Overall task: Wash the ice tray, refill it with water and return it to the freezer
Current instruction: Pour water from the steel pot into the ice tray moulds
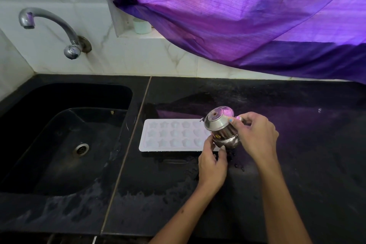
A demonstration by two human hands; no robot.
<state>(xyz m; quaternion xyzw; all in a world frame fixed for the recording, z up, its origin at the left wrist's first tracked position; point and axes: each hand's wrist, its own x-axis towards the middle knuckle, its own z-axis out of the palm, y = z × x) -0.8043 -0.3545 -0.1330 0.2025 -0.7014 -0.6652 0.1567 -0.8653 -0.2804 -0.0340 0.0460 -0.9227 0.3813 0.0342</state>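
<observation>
One ice tray (170,134), one small steel pot (221,128), one tap (45,25), one sink (65,134) and two hands make up the scene. The tray lies flat on the black counter (297,144) just right of the sink's edge, in the middle of the frame — a pale, whitish rectangle with three rows of moulded cavities, stars toward its left end and what look like hearts further right. Five columns show; the tray's right end is hidden behind the pot and the hands, so the full count cannot be told. Whether the cavities hold water cannot be told either. The steel pot is tipped over the right end of the tray, its bottom turned up and to the left toward the camera, its body ribbed and shiny with purple reflections. The left hand (213,164), at lower centre, has its fingers curled up against the underside of the pot, thumb and fingertips touching the metal. The right hand (257,134), just right of the pot, curls round its upper side, a fingertip with a blue-painted nail pressed on the steel; a bit of pink shows at the knuckles, too small to tell what it is. The counter around the tray and along the sink's near rim is wet. The curved chrome tap sits on the tiled wall at upper left, above the dark sink with its round metal drain (81,149). A purple curtain (247,16) fills the upper right, and one pale cup (142,25) stands on the ledge beneath its edge.
</observation>
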